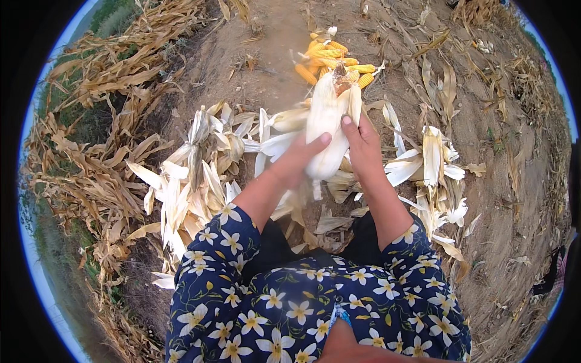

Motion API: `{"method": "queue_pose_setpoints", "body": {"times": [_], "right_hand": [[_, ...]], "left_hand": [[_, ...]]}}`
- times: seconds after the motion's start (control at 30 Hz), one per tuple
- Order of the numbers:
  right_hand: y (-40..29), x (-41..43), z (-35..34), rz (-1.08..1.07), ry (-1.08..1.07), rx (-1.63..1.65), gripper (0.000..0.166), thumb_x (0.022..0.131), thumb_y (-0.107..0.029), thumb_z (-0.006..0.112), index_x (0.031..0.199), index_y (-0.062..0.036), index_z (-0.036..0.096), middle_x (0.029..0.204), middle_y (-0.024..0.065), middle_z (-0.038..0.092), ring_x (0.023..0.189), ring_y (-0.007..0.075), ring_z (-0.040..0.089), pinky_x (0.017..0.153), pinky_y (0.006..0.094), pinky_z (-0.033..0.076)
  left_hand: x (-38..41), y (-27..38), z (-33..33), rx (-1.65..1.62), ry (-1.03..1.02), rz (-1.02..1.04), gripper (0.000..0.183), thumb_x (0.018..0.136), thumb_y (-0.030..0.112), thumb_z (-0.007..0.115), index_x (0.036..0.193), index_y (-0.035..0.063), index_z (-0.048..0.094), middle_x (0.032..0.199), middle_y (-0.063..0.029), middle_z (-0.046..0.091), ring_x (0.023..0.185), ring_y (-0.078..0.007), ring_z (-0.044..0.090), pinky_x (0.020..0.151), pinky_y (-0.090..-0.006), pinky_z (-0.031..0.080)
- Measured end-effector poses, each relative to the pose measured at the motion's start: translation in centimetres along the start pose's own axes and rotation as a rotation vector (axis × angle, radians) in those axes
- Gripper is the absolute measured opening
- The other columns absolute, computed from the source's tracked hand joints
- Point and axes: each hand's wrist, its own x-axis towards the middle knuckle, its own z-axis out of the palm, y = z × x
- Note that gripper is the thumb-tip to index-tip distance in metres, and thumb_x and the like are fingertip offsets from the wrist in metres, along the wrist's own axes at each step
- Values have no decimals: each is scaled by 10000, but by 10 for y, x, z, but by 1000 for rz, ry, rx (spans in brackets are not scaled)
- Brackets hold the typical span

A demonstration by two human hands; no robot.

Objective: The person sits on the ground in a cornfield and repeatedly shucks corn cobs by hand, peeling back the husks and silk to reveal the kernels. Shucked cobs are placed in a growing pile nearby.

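An ear of corn in its pale husk [323,131] is held upright between my two hands, its brown silk end pointing away from me and a short stalk stub at the near end. My left hand [299,154] grips its left side, thumb laid across the husk; its fingers are hidden behind the ear. On the right side, my right hand [363,140] pinches a husk leaf under the thumb. The husk is parted near the tip. Just beyond lies a heap of bare yellow corn cobs [327,53] on the soil.
Stripped white husks [181,199] lie heaped at my left, with more husks [433,168] at my right. Dry corn stalks [86,168] form a thick bank along the far left. Brown soil [245,77] with scattered dry leaves stretches ahead. Dark cloth [547,274] shows at the right rim.
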Motion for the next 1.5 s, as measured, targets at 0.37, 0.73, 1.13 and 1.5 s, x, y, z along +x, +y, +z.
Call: {"method": "queue_pose_setpoints", "body": {"times": [0.37, 0.73, 1.13, 1.5], "right_hand": [[2, 31, -9, 207, 59, 318, 378, 887, -208, 669, 1193, -19, 550, 1065, 43, 626, 917, 107, 591, 783, 257, 482], [6, 26, -8, 139, 46, 287, 311, 935, -160, 590, 1210, -18, 554, 1058, 31, 613, 927, 98, 572, 811, 252, 461], [-19, -16, 5, -516, -290, -497, 304, 856, -102, 600, 1156, -56, 596, 1151, 129, 607, 1097, 323, 564, 952, 372, 430], [-38, -57, 8, -46, -932, -430, 367, 935, -350, 506, 1105, -50, 631, 900, 123, 643, 939, 227, 622, 859, 359, 464]], "left_hand": [[11, 4, -3, 121, 59, -1, 630, 881, 335, 667, 1361, 47, 377, 1235, -96, 549, 1086, -165, 571, 918, -335, 481], [12, 9, -7, -321, -36, -81, 588, 975, 457, 433, 1383, 37, 372, 1234, -132, 570, 1074, -251, 599, 946, -391, 477], [19, 12, -29, -415, 241, 59, 597, 947, 508, 464, 1298, 26, 443, 1103, -170, 612, 943, -257, 639, 846, -391, 527], [18, 13, -68, -239, 325, 85, 530, 989, 455, 382, 1288, 26, 466, 1094, -172, 621, 941, -309, 643, 815, -428, 544]]}}
